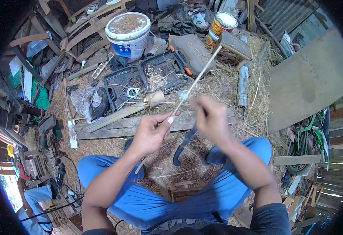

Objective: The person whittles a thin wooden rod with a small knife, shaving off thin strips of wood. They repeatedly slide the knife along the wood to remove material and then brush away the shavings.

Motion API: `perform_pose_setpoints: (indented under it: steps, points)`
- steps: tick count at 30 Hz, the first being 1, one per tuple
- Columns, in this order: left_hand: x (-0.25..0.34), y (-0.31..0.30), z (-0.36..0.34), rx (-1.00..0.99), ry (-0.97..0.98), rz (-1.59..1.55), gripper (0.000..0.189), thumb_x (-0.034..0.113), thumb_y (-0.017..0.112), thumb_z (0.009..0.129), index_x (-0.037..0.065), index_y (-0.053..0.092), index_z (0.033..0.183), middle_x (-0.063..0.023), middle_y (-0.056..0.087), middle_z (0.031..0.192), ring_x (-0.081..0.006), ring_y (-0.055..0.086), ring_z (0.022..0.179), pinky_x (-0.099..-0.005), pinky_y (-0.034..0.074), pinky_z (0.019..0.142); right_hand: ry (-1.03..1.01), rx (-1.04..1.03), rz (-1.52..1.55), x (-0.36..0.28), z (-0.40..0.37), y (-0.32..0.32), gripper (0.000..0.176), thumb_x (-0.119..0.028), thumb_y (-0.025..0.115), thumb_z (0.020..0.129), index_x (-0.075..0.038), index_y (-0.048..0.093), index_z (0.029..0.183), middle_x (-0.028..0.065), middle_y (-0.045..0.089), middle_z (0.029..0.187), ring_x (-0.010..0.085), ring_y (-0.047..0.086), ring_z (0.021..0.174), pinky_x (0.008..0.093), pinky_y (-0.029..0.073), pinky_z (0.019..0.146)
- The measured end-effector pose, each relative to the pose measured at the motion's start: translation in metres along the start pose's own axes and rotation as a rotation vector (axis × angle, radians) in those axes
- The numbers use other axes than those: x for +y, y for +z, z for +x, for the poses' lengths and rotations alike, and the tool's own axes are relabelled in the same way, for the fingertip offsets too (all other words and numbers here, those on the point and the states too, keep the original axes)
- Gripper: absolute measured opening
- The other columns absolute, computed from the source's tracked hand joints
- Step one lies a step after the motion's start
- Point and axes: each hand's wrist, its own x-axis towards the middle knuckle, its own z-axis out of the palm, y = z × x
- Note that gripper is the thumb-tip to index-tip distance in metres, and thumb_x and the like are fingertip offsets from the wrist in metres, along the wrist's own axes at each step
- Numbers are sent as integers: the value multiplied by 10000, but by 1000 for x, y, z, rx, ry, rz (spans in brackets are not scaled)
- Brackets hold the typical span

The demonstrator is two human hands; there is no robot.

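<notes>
My left hand [151,133] grips a long thin pale stick [200,75] that runs from below my wrist up and to the right, past my right hand. My right hand [210,119] is blurred and closed around the handle of a dark curved blade [182,145], held against the stick just right of my left thumb. The blade's tip hangs down between my knees. I sit with blue trousers [140,197] over a floor of shavings.
A grey plank [120,126] lies across in front of my hands. Behind it are an open black tool case [148,78], a white bucket [127,34], a tin can [221,26], scrap wood and straw. A large board [308,82] leans at right.
</notes>
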Motion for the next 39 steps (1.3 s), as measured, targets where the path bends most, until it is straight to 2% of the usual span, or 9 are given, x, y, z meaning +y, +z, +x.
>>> perform_pose_setpoints:
  steps: [8,11,14,18,22,23,26,35,39]
  points:
    - [2,-2,0,-23,-26,-21,337,213,556,1054,30,645,1322,68,419,579,-34,363,506,-228,285,466,20,20,16,0,-8,7,129,67,599,886,32,672,987,226,686,901,369,704,814,427,551,720]
    - [8,1,-5,-35,-25,-37,328,187,564,1048,36,648,1326,84,402,609,-21,340,532,-239,287,475,-45,54,-76,2,-7,0,100,40,643,893,24,689,981,160,697,822,203,644,638,316,492,578]
    - [4,1,-6,-35,-24,2,328,189,558,1052,35,647,1327,85,396,603,-23,333,526,-240,287,476,147,124,-71,25,20,-15,125,47,635,872,-2,681,977,221,675,872,354,697,779,425,538,703]
    - [5,-2,-3,-37,-19,31,329,188,557,1053,34,645,1330,86,388,596,-24,325,524,-243,281,476,-92,-20,37,-9,-12,-3,100,24,615,908,22,672,991,229,666,809,343,697,734,403,535,678]
    - [-3,-1,-6,-70,44,10,324,183,538,1058,34,650,1323,70,417,570,-28,345,510,-247,291,471,130,153,-68,24,27,-26,123,35,649,871,14,684,987,232,675,860,385,706,812,411,555,712]
    - [0,-2,-7,-72,5,11,321,191,528,1063,28,658,1308,63,430,567,-32,352,505,-244,298,472,41,171,-80,21,21,-20,75,41,646,881,23,680,945,178,658,769,243,677,672,332,515,618]
    - [8,-2,-6,-71,-22,5,317,205,511,1070,18,675,1267,52,446,562,-36,362,498,-240,308,472,-151,-46,3,-7,-21,6,82,35,621,911,35,680,968,172,671,774,225,685,685,341,521,625]
    - [7,-3,-2,-57,-40,13,293,196,481,1080,7,693,1153,45,448,558,-37,372,493,-240,311,463,-78,-162,-56,-20,-28,8,116,52,624,895,30,687,990,204,701,876,289,713,756,375,545,681]
    - [4,-3,-5,-56,-3,-9,296,220,479,1079,19,682,1158,48,449,533,-40,369,457,-227,282,437,-83,36,-95,10,3,-4,147,67,636,864,15,689,991,200,678,877,321,712,800,385,552,698]
